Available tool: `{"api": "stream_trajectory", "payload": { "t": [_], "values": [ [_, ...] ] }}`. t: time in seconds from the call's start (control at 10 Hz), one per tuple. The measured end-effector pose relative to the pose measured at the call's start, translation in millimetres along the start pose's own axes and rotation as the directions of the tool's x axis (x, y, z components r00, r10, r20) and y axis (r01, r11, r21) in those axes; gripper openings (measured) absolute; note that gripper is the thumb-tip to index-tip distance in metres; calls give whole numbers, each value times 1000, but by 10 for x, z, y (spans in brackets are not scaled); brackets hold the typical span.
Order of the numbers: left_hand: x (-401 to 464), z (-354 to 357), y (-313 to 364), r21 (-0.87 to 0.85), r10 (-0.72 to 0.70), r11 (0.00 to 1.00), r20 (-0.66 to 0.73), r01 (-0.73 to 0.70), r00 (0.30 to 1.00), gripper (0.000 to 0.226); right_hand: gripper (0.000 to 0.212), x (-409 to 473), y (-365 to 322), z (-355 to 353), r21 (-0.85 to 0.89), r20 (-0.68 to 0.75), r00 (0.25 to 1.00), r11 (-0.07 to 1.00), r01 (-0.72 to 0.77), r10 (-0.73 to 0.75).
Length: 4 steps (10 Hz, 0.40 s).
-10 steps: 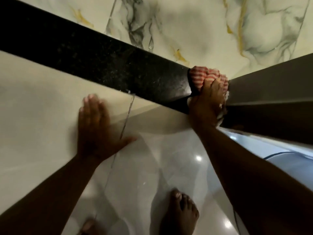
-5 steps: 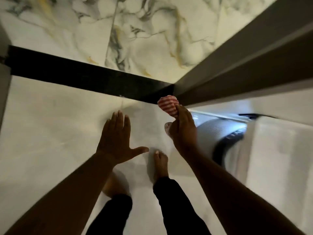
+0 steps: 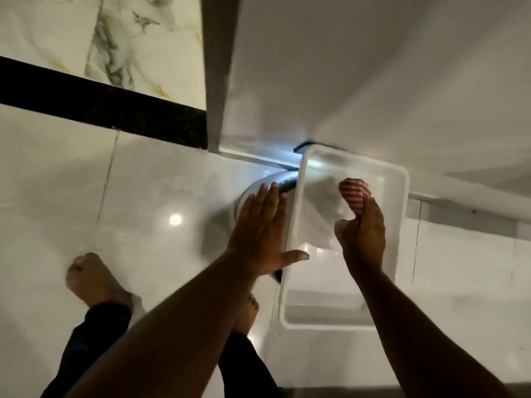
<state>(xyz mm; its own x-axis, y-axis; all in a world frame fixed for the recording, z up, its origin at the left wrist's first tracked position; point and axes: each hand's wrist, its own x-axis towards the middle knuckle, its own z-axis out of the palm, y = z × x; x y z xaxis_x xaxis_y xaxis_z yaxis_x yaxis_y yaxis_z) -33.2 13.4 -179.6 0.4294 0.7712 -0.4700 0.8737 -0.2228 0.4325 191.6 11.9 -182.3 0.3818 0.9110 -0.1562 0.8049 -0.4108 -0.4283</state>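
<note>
Nearest, bare feet (image 3: 92,280) stood on the glossy floor (image 3: 143,196); the left hand (image 3: 263,234) was flat, fingers straight, thumb out, holding nothing, over a grey ribbed object (image 3: 275,178) just beside the white tub (image 3: 321,307). The right hand (image 3: 363,239) was curled tight round the striped cloth (image 3: 355,193) — its red-and-white end stuck up past the fingers, over the tub's inside, contact with the tub unclear. Farther off — a black strip (image 3: 100,107), marbled tiles (image 3: 129,38) and a white panel (image 3: 373,67).
</note>
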Motion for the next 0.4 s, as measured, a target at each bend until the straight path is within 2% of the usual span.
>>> {"api": "stream_trajectory", "payload": {
  "t": [0.1,0.2,0.3,0.4],
  "values": [
    [192,365,278,108,50,993,67,-57,997,127,78,6,537,429,-184,231,970,976,118,-74],
    [199,457,360,123,15,992,98,-27,995,126,74,-82,713,602,-303,425,903,928,216,-72],
    [46,225,368,125,-36,992,100,23,994,127,73,-105,568,338,-228,385,919,955,188,-88],
    [-253,-316,372,154,-90,985,62,79,994,127,76,-88,226,-261,-185,335,937,968,169,-100]
  ]
}}
